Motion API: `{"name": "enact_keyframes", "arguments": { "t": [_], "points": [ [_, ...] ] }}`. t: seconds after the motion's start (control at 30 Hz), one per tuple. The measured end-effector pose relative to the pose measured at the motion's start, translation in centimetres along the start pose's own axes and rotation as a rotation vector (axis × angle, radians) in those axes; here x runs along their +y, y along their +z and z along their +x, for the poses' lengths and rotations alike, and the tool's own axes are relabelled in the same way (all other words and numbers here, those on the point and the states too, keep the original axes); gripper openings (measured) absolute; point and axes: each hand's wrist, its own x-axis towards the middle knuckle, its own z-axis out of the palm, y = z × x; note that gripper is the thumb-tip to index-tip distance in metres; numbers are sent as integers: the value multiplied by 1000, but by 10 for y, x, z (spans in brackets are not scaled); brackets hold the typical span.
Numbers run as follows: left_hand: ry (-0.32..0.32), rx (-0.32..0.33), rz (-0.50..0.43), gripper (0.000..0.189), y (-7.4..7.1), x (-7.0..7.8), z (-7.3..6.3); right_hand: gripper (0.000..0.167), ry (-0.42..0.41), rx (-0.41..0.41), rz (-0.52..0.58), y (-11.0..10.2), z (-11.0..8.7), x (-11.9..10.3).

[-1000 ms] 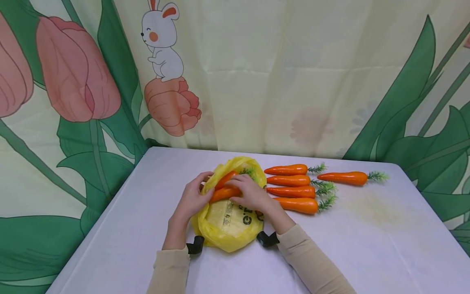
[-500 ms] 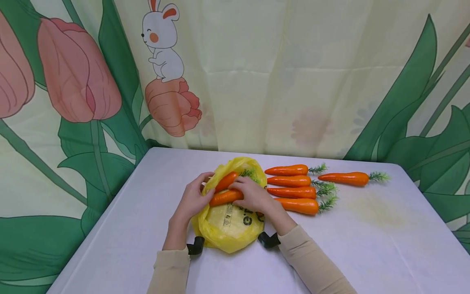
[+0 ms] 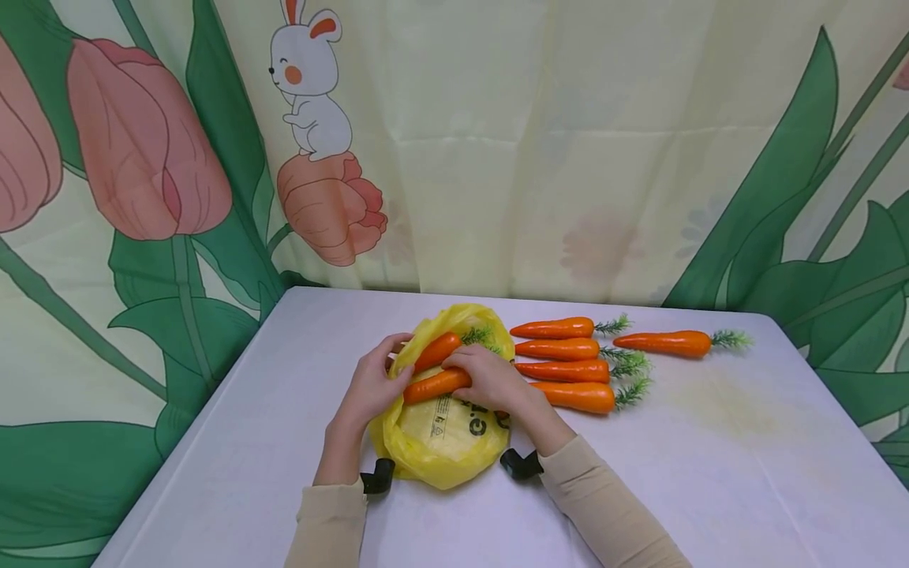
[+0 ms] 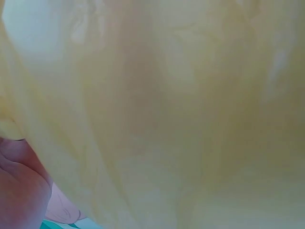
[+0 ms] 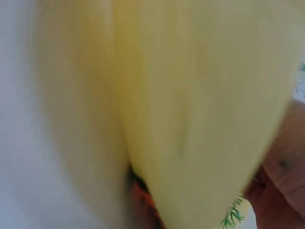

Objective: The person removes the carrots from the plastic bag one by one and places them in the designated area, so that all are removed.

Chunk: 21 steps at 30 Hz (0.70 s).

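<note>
A yellow plastic bag [image 3: 449, 472] lies with its mouth spread wide in the middle of the table. Inside it are two orange carrots with green tops, the farther carrot [image 3: 437, 350] and the nearer carrot [image 3: 429, 388]. My right hand [image 3: 491, 382] reaches over the bag and grips the nearer carrot, covering its leafy end. At the bag's left rim, my left hand [image 3: 375, 377] holds the plastic, its thumb by that carrot's tip. Yellow film [image 4: 152, 114] fills most of the left wrist view; in the right wrist view, plastic [image 5: 209, 95] hides most of the work.
Right of the bag, several carrots [image 3: 564, 371] lie in a stacked row, tips toward the bag. One separate carrot [image 3: 667, 343] lies farther right. All rest on a white-covered table [image 3: 710, 473], with a printed curtain [image 3: 483, 158] behind its far edge.
The right hand's fingers have shifted on the nearer carrot, which has come slightly toward me, showing more of the farther carrot. The left hand stays at the bag's rim.
</note>
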Motion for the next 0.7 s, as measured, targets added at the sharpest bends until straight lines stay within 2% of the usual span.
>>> {"name": "enact_keyframes", "arguments": {
  "t": [0.33,0.7],
  "points": [
    [44,21,-4,47,0,0,0,41,15,50,5,-10,-4,-1],
    [41,29,1,46,-1,0,1,41,58,107,2,-28,-11,-2]
  ]
}}
